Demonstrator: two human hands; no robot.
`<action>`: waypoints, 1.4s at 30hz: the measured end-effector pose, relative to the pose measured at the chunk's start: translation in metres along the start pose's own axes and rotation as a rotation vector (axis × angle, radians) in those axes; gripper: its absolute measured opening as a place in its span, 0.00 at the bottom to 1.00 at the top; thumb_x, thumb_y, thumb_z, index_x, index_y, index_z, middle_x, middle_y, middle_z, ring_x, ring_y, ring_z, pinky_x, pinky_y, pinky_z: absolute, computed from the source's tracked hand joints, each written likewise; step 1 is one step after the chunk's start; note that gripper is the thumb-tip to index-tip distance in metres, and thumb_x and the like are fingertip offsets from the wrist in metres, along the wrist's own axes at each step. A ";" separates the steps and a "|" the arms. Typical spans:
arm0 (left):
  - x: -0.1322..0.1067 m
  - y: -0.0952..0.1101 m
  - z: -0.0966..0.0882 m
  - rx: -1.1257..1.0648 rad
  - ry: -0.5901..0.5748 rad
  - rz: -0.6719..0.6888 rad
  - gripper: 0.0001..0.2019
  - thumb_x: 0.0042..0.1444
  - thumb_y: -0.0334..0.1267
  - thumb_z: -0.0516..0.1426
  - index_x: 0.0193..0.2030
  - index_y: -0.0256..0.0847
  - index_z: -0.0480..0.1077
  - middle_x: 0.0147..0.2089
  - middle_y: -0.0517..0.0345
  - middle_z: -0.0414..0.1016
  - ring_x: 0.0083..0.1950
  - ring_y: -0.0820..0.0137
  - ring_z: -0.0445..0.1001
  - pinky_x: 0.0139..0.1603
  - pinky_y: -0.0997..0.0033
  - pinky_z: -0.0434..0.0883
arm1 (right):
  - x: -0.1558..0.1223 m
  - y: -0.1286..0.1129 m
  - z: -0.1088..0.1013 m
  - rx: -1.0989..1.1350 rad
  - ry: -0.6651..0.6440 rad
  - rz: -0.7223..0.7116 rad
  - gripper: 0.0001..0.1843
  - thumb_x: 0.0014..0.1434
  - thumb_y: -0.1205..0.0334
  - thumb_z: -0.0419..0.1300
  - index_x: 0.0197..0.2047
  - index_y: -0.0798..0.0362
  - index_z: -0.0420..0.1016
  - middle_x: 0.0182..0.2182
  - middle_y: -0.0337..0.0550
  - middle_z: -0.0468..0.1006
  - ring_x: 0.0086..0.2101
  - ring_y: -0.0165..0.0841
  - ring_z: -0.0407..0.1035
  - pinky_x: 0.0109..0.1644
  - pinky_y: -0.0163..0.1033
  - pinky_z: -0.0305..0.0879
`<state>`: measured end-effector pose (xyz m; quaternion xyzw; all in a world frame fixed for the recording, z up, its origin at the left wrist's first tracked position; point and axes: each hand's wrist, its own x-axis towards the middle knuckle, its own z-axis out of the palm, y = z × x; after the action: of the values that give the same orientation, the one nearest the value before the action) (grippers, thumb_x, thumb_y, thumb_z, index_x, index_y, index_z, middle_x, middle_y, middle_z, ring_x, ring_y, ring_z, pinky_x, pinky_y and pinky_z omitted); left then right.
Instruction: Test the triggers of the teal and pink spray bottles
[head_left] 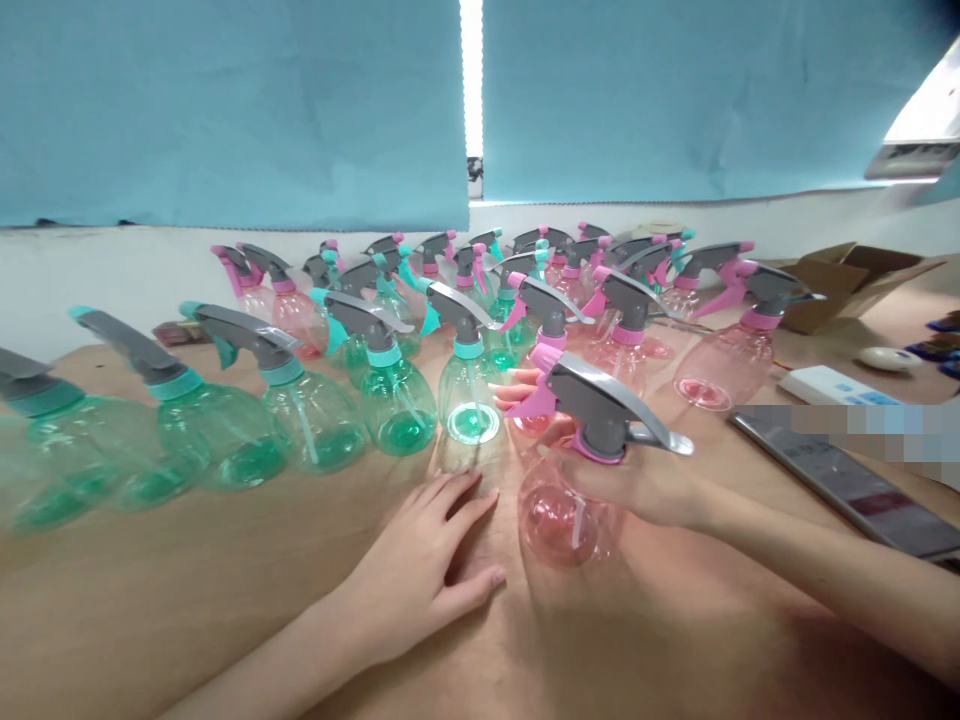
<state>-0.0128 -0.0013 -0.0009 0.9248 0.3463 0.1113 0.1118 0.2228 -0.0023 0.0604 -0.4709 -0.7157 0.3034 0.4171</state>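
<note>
A clear pink spray bottle (559, 520) with a grey trigger head and pink nozzle is in front of me, right of centre. My right hand (637, 485) is closed around its upper body from behind, partly hidden by the head; some fingertips show beside the pink trigger. My left hand (431, 555) lies palm down with fingers spread on the wooden table (247, 610), holding nothing. Just beyond its fingers stands a green spray bottle (469, 395) with a turquoise collar. Another green spray bottle (397, 405) is beside that one.
Several green and pink spray bottles stand in rows to the left and behind. On the right are a phone (847, 480), a white power strip (836, 387), a white mouse (889, 358) and an open cardboard box (840, 285). Blue curtains (240, 110) hang behind.
</note>
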 end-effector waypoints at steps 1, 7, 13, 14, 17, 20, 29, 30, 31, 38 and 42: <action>0.000 0.000 0.000 -0.005 0.006 0.002 0.29 0.61 0.52 0.55 0.66 0.45 0.58 0.68 0.47 0.56 0.67 0.50 0.55 0.63 0.45 0.57 | 0.000 0.000 0.000 0.008 -0.022 0.017 0.06 0.51 0.66 0.57 0.24 0.46 0.68 0.16 0.34 0.68 0.23 0.34 0.69 0.28 0.39 0.69; 0.000 -0.001 0.001 -0.017 0.010 -0.005 0.29 0.61 0.52 0.56 0.65 0.45 0.59 0.68 0.47 0.57 0.66 0.49 0.56 0.63 0.44 0.57 | 0.001 0.000 0.000 0.015 -0.028 0.056 0.03 0.49 0.62 0.54 0.25 0.47 0.64 0.20 0.36 0.68 0.24 0.34 0.68 0.28 0.40 0.68; 0.000 0.000 0.000 0.000 -0.001 -0.003 0.28 0.61 0.52 0.55 0.66 0.45 0.58 0.69 0.47 0.55 0.67 0.51 0.55 0.64 0.45 0.57 | 0.001 -0.002 -0.001 0.003 -0.011 0.050 0.06 0.46 0.60 0.53 0.30 0.48 0.66 0.23 0.38 0.71 0.24 0.34 0.68 0.26 0.40 0.66; 0.000 0.000 -0.001 0.004 -0.007 -0.005 0.28 0.62 0.52 0.55 0.66 0.45 0.58 0.69 0.47 0.55 0.67 0.51 0.54 0.64 0.45 0.57 | 0.001 -0.003 -0.001 -0.007 0.002 0.049 0.06 0.46 0.60 0.53 0.31 0.48 0.66 0.25 0.39 0.72 0.24 0.34 0.68 0.26 0.40 0.66; 0.001 0.001 -0.001 0.008 -0.026 -0.013 0.28 0.62 0.52 0.54 0.66 0.43 0.59 0.68 0.45 0.55 0.67 0.51 0.54 0.64 0.45 0.56 | 0.001 -0.002 -0.001 -0.021 0.005 0.048 0.07 0.47 0.60 0.53 0.32 0.48 0.67 0.26 0.39 0.73 0.24 0.34 0.68 0.25 0.40 0.66; 0.000 0.001 -0.001 0.010 -0.030 -0.012 0.29 0.62 0.52 0.54 0.65 0.42 0.59 0.69 0.45 0.55 0.68 0.50 0.54 0.64 0.44 0.56 | 0.001 -0.002 -0.001 -0.012 -0.042 0.063 0.04 0.48 0.62 0.53 0.30 0.47 0.67 0.22 0.37 0.70 0.24 0.35 0.68 0.25 0.40 0.67; 0.001 0.001 -0.001 0.013 -0.023 -0.007 0.29 0.61 0.51 0.55 0.65 0.42 0.59 0.68 0.45 0.56 0.67 0.51 0.54 0.64 0.44 0.56 | 0.002 -0.005 -0.001 0.030 -0.023 0.059 0.03 0.46 0.61 0.54 0.28 0.48 0.66 0.22 0.36 0.67 0.25 0.32 0.65 0.27 0.38 0.66; 0.001 0.001 -0.001 0.013 -0.023 -0.008 0.29 0.61 0.52 0.55 0.65 0.42 0.59 0.68 0.45 0.56 0.67 0.51 0.55 0.64 0.44 0.56 | 0.002 -0.005 -0.001 0.039 -0.023 0.053 0.03 0.46 0.61 0.54 0.27 0.48 0.65 0.22 0.36 0.67 0.25 0.32 0.65 0.27 0.38 0.66; 0.000 0.001 -0.001 0.013 -0.023 -0.010 0.29 0.61 0.52 0.55 0.65 0.42 0.60 0.68 0.45 0.56 0.67 0.51 0.55 0.64 0.44 0.56 | 0.002 -0.005 -0.001 0.045 -0.027 0.054 0.02 0.46 0.61 0.54 0.26 0.48 0.64 0.21 0.36 0.66 0.25 0.32 0.65 0.27 0.38 0.66; 0.001 0.001 0.000 0.027 -0.026 0.000 0.29 0.62 0.52 0.54 0.65 0.41 0.60 0.68 0.44 0.55 0.67 0.51 0.55 0.64 0.44 0.56 | 0.002 -0.001 -0.002 0.015 -0.104 0.159 0.09 0.46 0.59 0.53 0.21 0.48 0.55 0.21 0.37 0.63 0.28 0.34 0.65 0.32 0.41 0.66; 0.002 0.000 -0.001 0.019 -0.018 -0.002 0.29 0.61 0.52 0.55 0.65 0.42 0.60 0.68 0.45 0.56 0.67 0.50 0.55 0.63 0.44 0.57 | 0.001 0.004 -0.002 0.013 -0.090 0.146 0.02 0.45 0.61 0.54 0.24 0.48 0.62 0.24 0.37 0.68 0.27 0.32 0.65 0.29 0.38 0.66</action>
<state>-0.0116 -0.0004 0.0001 0.9263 0.3475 0.0997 0.1062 0.2262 0.0004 0.0586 -0.5051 -0.6956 0.3583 0.3643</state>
